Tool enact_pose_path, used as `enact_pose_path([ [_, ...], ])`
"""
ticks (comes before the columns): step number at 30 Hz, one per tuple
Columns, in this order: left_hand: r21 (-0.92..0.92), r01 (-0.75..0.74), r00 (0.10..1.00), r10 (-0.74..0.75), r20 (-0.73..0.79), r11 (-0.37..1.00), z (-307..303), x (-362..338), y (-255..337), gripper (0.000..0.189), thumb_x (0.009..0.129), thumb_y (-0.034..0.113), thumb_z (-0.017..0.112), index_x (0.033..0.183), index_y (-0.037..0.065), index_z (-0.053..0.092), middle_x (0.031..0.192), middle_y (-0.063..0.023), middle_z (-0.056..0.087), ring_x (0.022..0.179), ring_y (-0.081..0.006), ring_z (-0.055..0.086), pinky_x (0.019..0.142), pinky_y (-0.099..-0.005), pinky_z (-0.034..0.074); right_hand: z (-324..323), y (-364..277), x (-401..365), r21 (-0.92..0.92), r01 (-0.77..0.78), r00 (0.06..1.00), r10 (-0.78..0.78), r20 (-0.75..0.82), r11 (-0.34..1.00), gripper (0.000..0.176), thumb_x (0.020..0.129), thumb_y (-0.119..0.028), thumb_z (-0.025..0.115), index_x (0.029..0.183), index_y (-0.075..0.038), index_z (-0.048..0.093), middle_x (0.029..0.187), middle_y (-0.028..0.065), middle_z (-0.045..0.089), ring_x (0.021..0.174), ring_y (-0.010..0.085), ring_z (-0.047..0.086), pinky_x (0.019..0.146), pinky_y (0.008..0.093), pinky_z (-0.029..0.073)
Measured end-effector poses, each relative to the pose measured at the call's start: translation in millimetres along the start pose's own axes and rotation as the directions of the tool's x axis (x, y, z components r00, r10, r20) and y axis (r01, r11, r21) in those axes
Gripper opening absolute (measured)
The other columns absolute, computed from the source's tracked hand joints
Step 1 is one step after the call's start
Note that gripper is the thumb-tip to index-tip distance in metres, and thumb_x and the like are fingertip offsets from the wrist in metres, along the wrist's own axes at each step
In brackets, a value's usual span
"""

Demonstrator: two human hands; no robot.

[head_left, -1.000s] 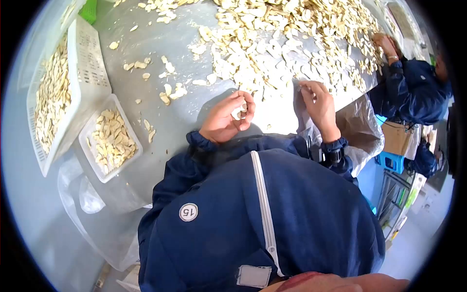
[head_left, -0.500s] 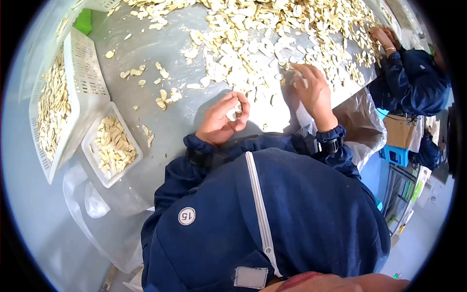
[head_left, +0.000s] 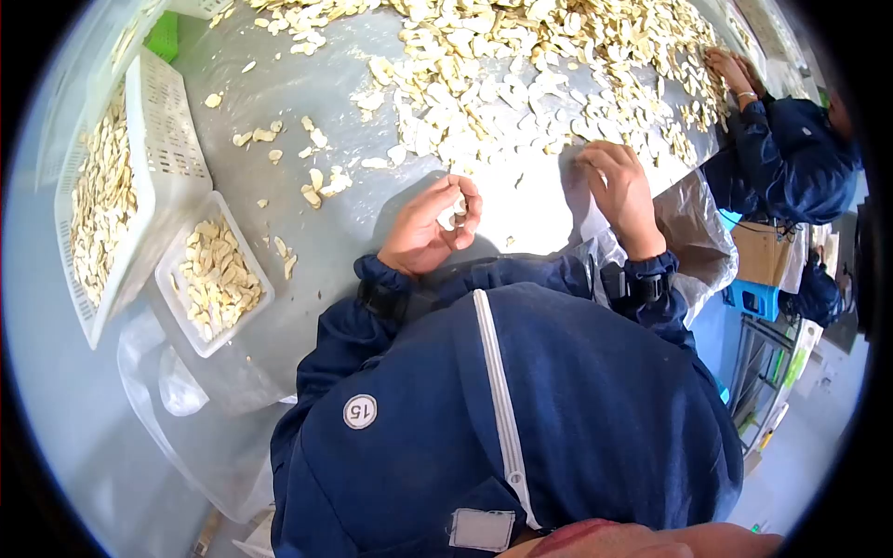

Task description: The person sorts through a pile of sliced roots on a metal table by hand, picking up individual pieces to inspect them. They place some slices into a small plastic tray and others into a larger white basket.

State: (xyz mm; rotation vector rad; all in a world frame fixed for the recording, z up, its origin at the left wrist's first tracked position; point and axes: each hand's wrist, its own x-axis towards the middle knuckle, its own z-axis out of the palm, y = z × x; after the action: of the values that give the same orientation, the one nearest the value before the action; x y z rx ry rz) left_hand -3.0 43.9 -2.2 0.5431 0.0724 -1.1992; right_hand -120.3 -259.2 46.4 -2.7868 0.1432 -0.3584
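Observation:
My left hand is curled above the near edge of the table, its fingers closed around a few whitish slices. Cream-coloured flat slices, like a dried sliced root, lie thickly spread beyond both hands. To the right, just short of that spread, is my right hand with bent fingers drawn together over the bright tabletop. Whatever its fingertips may hold is hidden. A small white tray of similar slices sits on the table to the left of my left hand.
A tall white perforated basket holding many slices leans beside the tray. Loose slices are scattered over the grey tabletop. Clear plastic sheeting hangs by the right edge. At the far right, a co-worker's hands touch the pile.
My right hand has pulled back from the slices, toward the right and nearer my body, and its fingers are more bent. My left hand stays nearly in place around its slices.

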Motion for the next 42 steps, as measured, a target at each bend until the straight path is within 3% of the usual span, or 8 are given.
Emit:
enact_pose_path([
  [7, 0.053, -0.038, 0.999, 0.039, -0.008, 0.998, 2, 0, -1, 0.025, 0.112, 0.025, 0.048, 0.12, 0.004, 0.059, 0.101, -0.0087, 0.062, 0.079, -0.0156, 0.058, 0.062, -0.0282, 0.046, 49, -59, 61, 0.096, 0.128, 0.99, -0.121, -0.078, 0.987, 0.023, 0.089, -0.015, 0.073, 0.111, -0.014, 0.077, 0.102, 0.0078, 0.073, 0.094, 0.0323, 0.067, 0.085, 0.0415, 0.056],
  [15, 0.049, -0.032, 0.999, 0.032, 0.006, 0.998, 2, -1, -1, 0.026, 0.113, 0.026, 0.046, 0.121, 0.004, 0.058, 0.101, -0.0083, 0.061, 0.08, -0.0151, 0.057, 0.063, -0.0279, 0.045, 41, -36, 52, 0.073, -0.088, 0.992, 0.081, 0.093, 0.993, 0.016, 0.089, -0.015, 0.071, 0.104, -0.01, 0.074, 0.101, 0.0108, 0.074, 0.095, 0.035, 0.068, 0.083, 0.0453, 0.056],
  [25, 0.024, -0.029, 0.999, 0.029, 0.022, 0.999, -2, 1, -1, 0.025, 0.112, 0.026, 0.048, 0.121, 0.004, 0.058, 0.102, -0.0098, 0.062, 0.079, -0.0167, 0.059, 0.064, -0.0293, 0.047, 78, -88, 79, 0.151, 0.307, 0.95, -0.294, -0.102, 0.94, 0.015, 0.085, -0.012, 0.074, 0.1, -0.012, 0.073, 0.102, 0.0056, 0.071, 0.095, 0.0275, 0.066, 0.086, 0.0396, 0.054],
  [28, -0.004, -0.047, 0.998, 0.047, 0.041, 0.999, -4, 0, -2, 0.025, 0.112, 0.025, 0.048, 0.12, 0.004, 0.059, 0.102, -0.0102, 0.063, 0.079, -0.0173, 0.058, 0.064, -0.0292, 0.047, 67, -70, 70, 0.203, 0.233, 0.972, -0.225, -0.064, 0.951, 0.013, 0.085, -0.014, 0.074, 0.098, -0.012, 0.071, 0.091, 0.0056, 0.071, 0.092, 0.0291, 0.066, 0.085, 0.0409, 0.053],
  [32, 0.036, -0.027, 0.999, 0.027, 0.027, 0.999, -1, 1, -1, 0.03, 0.113, 0.028, 0.045, 0.124, 0.003, 0.058, 0.102, -0.0113, 0.063, 0.08, -0.0178, 0.059, 0.064, -0.0288, 0.047, 38, -52, 40, 0.295, -0.327, 0.945, 0.311, 0.103, 0.898, 0.017, 0.099, -0.02, 0.07, 0.109, -0.007, 0.072, 0.089, 0.0142, 0.076, 0.078, 0.0314, 0.074, 0.072, 0.0392, 0.058],
  [35, 0.065, -0.002, 1.0, 0.0, 0.031, 0.998, -4, 6, -3, 0.041, 0.115, 0.036, 0.04, 0.133, 0.003, 0.056, 0.109, -0.0144, 0.065, 0.088, -0.0201, 0.063, 0.064, -0.0288, 0.052, 31, -58, 28, 0.444, -0.392, 0.92, 0.356, 0.166, 0.806, 0.02, 0.1, -0.016, 0.068, 0.117, -0.007, 0.072, 0.091, 0.0144, 0.076, 0.079, 0.0285, 0.075, 0.074, 0.0369, 0.059],
  [39, -0.001, 0.01, 0.998, -0.01, 0.068, 1.0, -8, 8, -5, 0.055, 0.115, 0.047, 0.035, 0.146, 0.004, 0.049, 0.124, -0.0185, 0.065, 0.101, -0.0243, 0.069, 0.065, -0.0299, 0.058, 21, -88, 30, 0.691, -0.139, 0.981, 0.002, 0.195, 0.709, 0.03, 0.099, -0.012, 0.066, 0.129, -0.009, 0.07, 0.123, 0.0158, 0.072, 0.109, 0.0284, 0.071, 0.091, 0.0367, 0.057],
  [42, -0.03, -0.034, 0.997, 0.036, 0.068, 0.999, -8, 6, -5, 0.05, 0.116, 0.045, 0.034, 0.136, 0.005, 0.055, 0.12, -0.0179, 0.066, 0.097, -0.0227, 0.068, 0.06, -0.0283, 0.055, 48, -76, 44, 0.372, 0.153, 0.988, -0.142, -0.058, 0.916, 0.036, 0.096, -0.015, 0.07, 0.132, -0.014, 0.07, 0.13, 0.0114, 0.07, 0.12, 0.0297, 0.066, 0.1, 0.0405, 0.053],
])
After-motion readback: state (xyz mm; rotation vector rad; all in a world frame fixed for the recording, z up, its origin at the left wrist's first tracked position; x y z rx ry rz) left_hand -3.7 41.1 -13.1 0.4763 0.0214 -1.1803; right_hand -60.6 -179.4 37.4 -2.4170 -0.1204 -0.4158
